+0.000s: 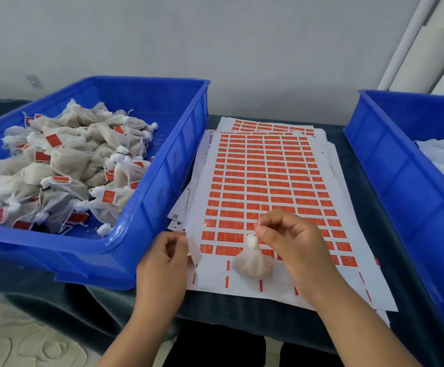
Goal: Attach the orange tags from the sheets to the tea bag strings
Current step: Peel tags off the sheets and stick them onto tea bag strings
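A tea bag (252, 260) rests on the near edge of the tag sheet (268, 181), its string pinched up by the right hand (292, 242). A peeled tag (195, 250) is pinched by the left hand (168, 258), left of the sheet. The tag is best folded squarely over the taut string. The sheet lies on a dark-covered counter (358, 160) between two blue bins, the left bin (136, 207) piled with tagged bags; a pale wall stands behind the sheet.
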